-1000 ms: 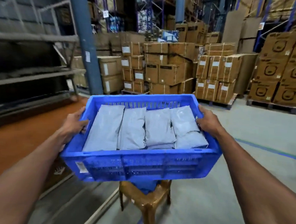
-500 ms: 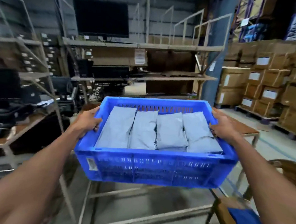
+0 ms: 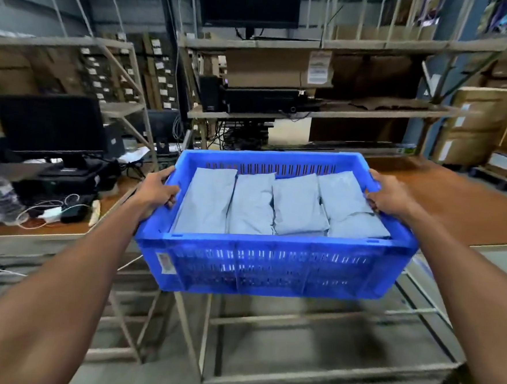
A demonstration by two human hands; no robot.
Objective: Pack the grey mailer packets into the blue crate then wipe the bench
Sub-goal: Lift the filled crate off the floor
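I hold the blue crate (image 3: pixel 271 268) in the air in front of me, level, just short of the brown bench top (image 3: pixel 461 212). Several grey mailer packets (image 3: pixel 296 206) lie side by side inside it, filling the floor of the crate. My left hand (image 3: pixel 156 189) grips the left rim with the fingers curled over the edge. My right hand (image 3: pixel 391 197) grips the right rim the same way. A white label sits on the crate's front left corner.
The bench's metal frame (image 3: pixel 293 374) stands below the crate. To the left, a second desk carries a black monitor (image 3: pixel 48 125), cables and a water bottle (image 3: pixel 1 195). Shelving with another monitor (image 3: pixel 249 4) rises behind. Cardboard boxes (image 3: pixel 476 126) stack at the right.
I have turned left with the crate in both hands, from the stacked cardboard boxes and the stool round to the bench and shelving. The grip on both rims is unchanged.
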